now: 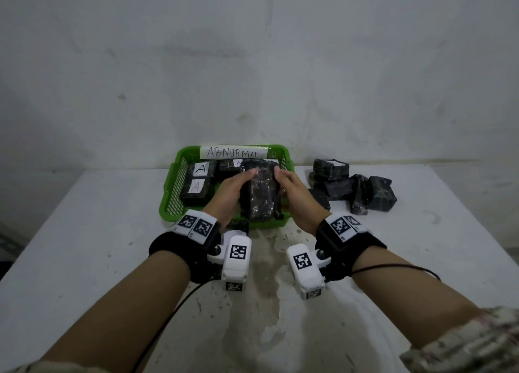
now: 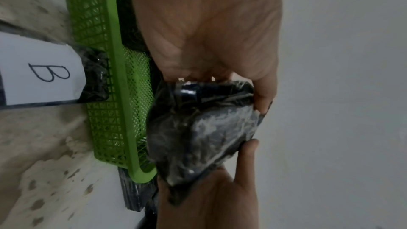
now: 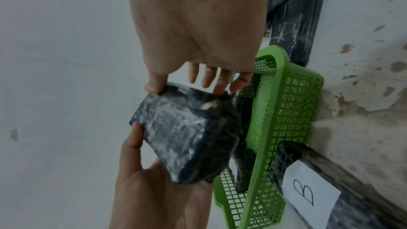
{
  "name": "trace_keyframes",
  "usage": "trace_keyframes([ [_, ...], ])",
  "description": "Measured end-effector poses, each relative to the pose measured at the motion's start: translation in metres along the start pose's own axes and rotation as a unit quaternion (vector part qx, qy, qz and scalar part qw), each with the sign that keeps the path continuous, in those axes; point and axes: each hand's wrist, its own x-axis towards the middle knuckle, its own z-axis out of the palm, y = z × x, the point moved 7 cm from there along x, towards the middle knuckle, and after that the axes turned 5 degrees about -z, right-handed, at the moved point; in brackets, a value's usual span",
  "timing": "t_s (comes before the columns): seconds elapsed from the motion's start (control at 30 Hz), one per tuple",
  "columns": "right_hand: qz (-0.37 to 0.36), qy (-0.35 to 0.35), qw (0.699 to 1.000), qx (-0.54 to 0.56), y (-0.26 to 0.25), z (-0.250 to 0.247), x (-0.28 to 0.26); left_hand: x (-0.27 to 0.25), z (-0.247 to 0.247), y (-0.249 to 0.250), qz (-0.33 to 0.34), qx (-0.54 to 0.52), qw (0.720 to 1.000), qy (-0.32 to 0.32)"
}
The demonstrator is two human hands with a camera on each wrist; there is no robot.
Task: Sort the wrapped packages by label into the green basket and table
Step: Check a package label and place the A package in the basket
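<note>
Two hands hold one package over the basket; everything else lies around that basket. Largest is the table (image 1: 84,232), white and stained, with a pale blotchy patch just in front of the basket. On it sits the basket (image 1: 168,201), green plastic with mesh walls, and on its far wall a white strip (image 1: 233,151) reads "ABNORMAL". Right of the basket, on the bare table, a heap (image 1: 354,187) of dark packages lies jumbled, one at the back showing a white label on top. Inside the basket, at its left side, two packages with white "A" labels (image 1: 200,169) (image 1: 196,186) lie one behind the other, and a third labelled one (image 1: 233,163) lies at the far wall, half hidden.

The held package (image 1: 259,193) is a long block wrapped in black plastic under shiny, crinkled clear film that catches grey-white glints; its face toward the head camera shows no label. It is above the right half of the basket, clear of the floor as far as the wrist views show. The left hand (image 1: 231,190) curls around its left side, thumb on the top far edge. The right hand (image 1: 292,190) grips the right side, thumb on top and fingers (image 3: 216,83) reaching under the far end.

Smaller, just outside the near wall of the basket, a package labelled "B" (image 2: 42,70) rests on the table, touching that wall.
</note>
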Motion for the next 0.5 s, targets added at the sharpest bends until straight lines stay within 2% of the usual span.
trace_keyframes([
  [0.1, 0.03, -0.042, 0.998, 0.046, -0.002, 0.008, -0.002, 0.002, -0.003, 0.001, 0.008, 0.042, 0.999, 0.019],
  [0.27, 0.016, -0.011, 0.996, 0.082, -0.005, 0.007, -0.001, 0.004, -0.008, 0.004, 0.027, 0.046, 0.997, 0.054],
  [0.37, 0.026, -0.024, 0.995, 0.089, -0.001, 0.011, 0.0, 0.005, -0.014, 0.008, 0.051, 0.056, 0.994, 0.081],
  [0.5, 0.018, -0.028, 0.994, 0.103, -0.002, 0.011, 0.0, 0.005, -0.014, 0.007, 0.038, 0.046, 0.996, 0.064],
])
